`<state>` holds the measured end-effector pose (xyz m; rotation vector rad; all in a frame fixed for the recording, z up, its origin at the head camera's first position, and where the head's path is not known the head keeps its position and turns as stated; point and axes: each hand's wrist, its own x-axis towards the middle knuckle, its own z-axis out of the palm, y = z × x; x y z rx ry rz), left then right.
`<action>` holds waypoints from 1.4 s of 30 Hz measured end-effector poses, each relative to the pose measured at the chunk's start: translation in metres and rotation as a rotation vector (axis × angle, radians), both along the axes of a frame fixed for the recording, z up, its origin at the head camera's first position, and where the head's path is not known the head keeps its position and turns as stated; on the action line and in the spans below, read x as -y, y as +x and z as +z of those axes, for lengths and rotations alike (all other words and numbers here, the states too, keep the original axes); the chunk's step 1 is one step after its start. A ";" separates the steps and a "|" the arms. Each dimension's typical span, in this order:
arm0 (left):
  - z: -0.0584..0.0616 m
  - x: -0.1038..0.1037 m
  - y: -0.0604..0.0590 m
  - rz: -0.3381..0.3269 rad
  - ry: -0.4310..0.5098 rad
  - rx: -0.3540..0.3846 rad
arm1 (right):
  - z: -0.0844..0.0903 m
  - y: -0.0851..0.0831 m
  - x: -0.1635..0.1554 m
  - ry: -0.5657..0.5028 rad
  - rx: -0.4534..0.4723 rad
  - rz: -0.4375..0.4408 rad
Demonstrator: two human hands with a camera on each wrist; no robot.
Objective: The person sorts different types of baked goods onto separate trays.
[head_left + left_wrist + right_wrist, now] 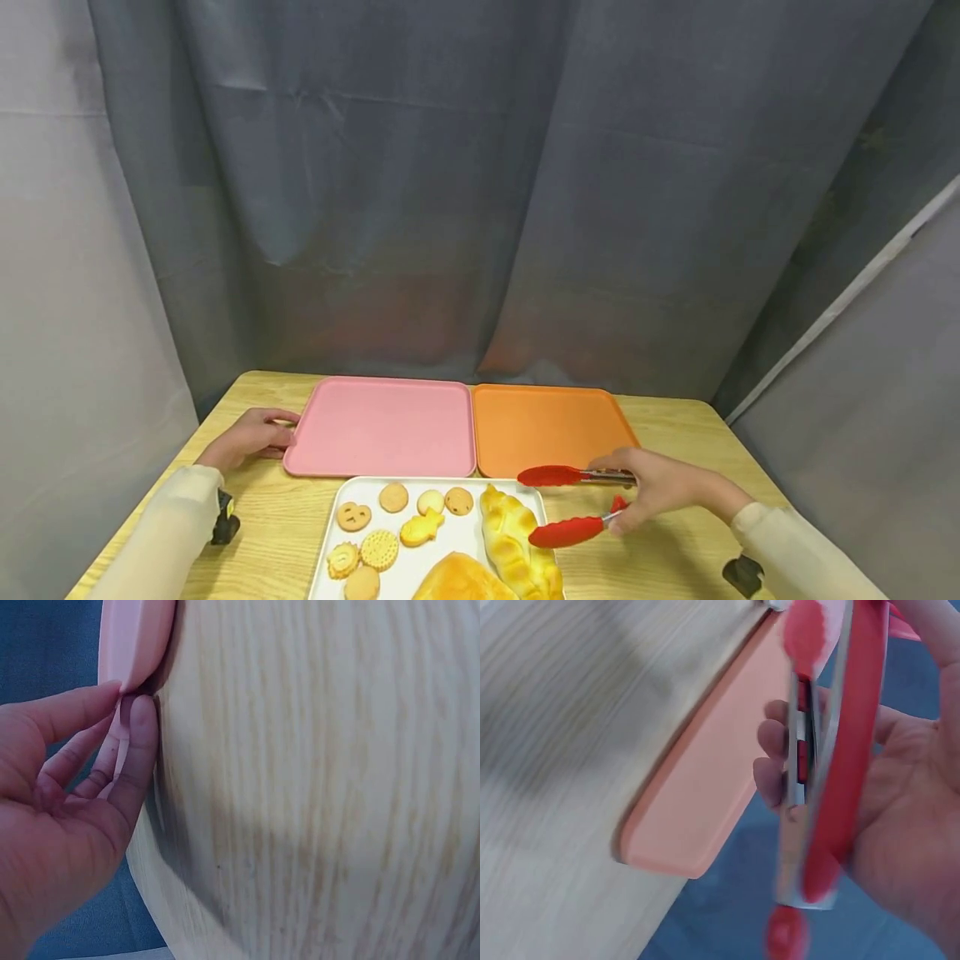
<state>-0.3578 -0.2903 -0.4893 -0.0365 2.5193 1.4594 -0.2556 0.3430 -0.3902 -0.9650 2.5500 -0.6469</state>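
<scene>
Head view: wooden table (675, 417) with three trays, both hands at work.
Right hand: right hand (660, 487) grips red silicone-tipped metal tongs (573, 504) near the hinge end; fingers curl round both arms, as the right wrist view confirms (825, 772).
Tongs state: arms spread, upper tip over the near edge of the flat orange square tray (547, 427), lower tip just at the long yellow braided bread (517, 546).
Bread location: on the right side of the white rectangular tray (333, 521), next to a round golden bun (461, 581) at the front edge.
Other items: several small round and shaped biscuits (393, 525) on the left half of the white tray.
Left hand: left hand (251, 437) pinches the left rim of the flat pink square tray (382, 425); left wrist view shows fingertips (139, 724) and thumb on the rim corner (131, 645), the hand otherwise loose.
Tray layout: pink and orange trays side by side at the back, touching; white tray just in front.
Judgement: the step looks like a tong pick of the braided bread.
Tip: straddle the loaf across its middle, squeeze gently because it is soft, and lift level.
Risk: a grip near one end may let it droop or slip.
</scene>
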 end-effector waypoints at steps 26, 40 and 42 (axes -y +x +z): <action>-0.001 0.006 -0.003 0.020 0.033 0.032 | 0.018 -0.012 0.041 0.047 0.029 0.104; 0.000 0.002 -0.002 0.018 0.029 0.036 | 0.007 -0.010 0.044 -0.001 0.126 0.096; 0.000 0.000 -0.002 0.007 0.034 0.033 | 0.005 -0.010 0.042 -0.027 0.122 0.130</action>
